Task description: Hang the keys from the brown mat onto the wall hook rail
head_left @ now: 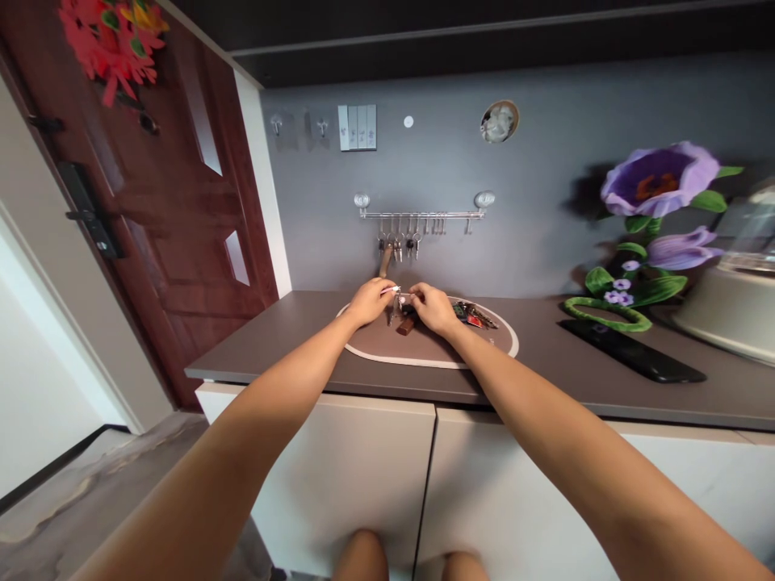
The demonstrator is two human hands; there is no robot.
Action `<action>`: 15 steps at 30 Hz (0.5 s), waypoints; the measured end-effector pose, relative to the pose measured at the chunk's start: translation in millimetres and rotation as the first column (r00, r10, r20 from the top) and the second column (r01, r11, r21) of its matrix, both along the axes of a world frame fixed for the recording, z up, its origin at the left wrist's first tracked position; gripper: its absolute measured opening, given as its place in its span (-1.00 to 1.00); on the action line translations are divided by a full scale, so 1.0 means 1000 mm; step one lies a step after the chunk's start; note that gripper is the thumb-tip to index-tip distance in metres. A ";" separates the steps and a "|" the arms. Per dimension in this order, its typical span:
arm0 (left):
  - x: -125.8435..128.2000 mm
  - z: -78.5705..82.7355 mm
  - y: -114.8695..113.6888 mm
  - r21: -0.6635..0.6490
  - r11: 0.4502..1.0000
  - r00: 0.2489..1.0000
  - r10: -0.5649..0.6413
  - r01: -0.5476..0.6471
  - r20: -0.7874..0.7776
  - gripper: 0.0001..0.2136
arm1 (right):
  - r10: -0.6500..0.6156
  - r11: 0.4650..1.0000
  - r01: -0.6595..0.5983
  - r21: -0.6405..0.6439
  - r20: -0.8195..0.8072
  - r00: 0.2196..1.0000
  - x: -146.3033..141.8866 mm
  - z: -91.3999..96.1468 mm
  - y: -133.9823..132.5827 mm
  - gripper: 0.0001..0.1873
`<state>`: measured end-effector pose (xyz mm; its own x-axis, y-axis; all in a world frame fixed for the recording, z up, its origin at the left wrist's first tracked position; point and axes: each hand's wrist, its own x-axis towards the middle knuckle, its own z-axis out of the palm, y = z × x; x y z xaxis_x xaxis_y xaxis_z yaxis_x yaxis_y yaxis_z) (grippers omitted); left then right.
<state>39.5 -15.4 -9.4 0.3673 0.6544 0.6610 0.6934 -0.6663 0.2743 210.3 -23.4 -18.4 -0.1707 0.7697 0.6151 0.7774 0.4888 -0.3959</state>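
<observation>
Over the oval brown mat [417, 355], my left hand [369, 302] pinches a slim white piece [389, 289] that looks like a tag. Small metal keys [396, 305] dangle between both hands. My right hand [432, 308] is closed at the fingertips close to these keys; what it grips is too small to make out. Below the fingers a brown block-like fob [408, 324] lies on the mat. To the right of my right hand lies a pile of keys and trinkets [475, 315], partly hidden by it.
A clear hook rail [424, 215] on the grey wall carries several key rings [398, 246]. On the dark counter [260, 339] a black elongated object [633, 351] lies beside purple artificial flowers [659, 186] and a pale round-based item [726, 311]. A red-brown door [175, 234] stands left.
</observation>
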 end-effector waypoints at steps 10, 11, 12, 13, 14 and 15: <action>0.004 0.004 -0.006 0.135 0.991 1.000 0.020 -0.017 -0.021 -0.74 | 0.110 0.983 -0.105 0.148 -0.025 0.994 -0.006 0.004 -0.004 -0.83; 0.005 0.004 -0.006 0.140 0.990 0.999 0.028 -0.024 -0.025 -0.74 | 0.112 0.982 -0.107 0.155 -0.024 0.993 -0.006 0.004 -0.005 -0.83; 0.005 0.005 -0.007 0.144 0.989 0.999 0.036 -0.031 -0.029 -0.74 | 0.114 0.981 -0.109 0.159 -0.023 0.993 -0.007 0.004 -0.005 -0.83; 0.006 0.005 -0.008 0.148 0.988 0.999 0.041 -0.036 -0.034 -0.74 | 0.115 0.981 -0.110 0.161 -0.022 0.993 -0.007 0.005 -0.005 -0.84; 0.006 0.006 -0.009 0.152 0.988 0.998 0.043 -0.037 -0.042 -0.74 | 0.114 0.981 -0.109 0.163 -0.023 0.993 -0.007 0.005 -0.005 -0.84; 0.007 0.006 -0.009 0.155 0.987 0.998 0.044 -0.035 -0.051 -0.74 | 0.113 0.981 -0.107 0.164 -0.025 0.993 -0.007 0.005 -0.006 -0.85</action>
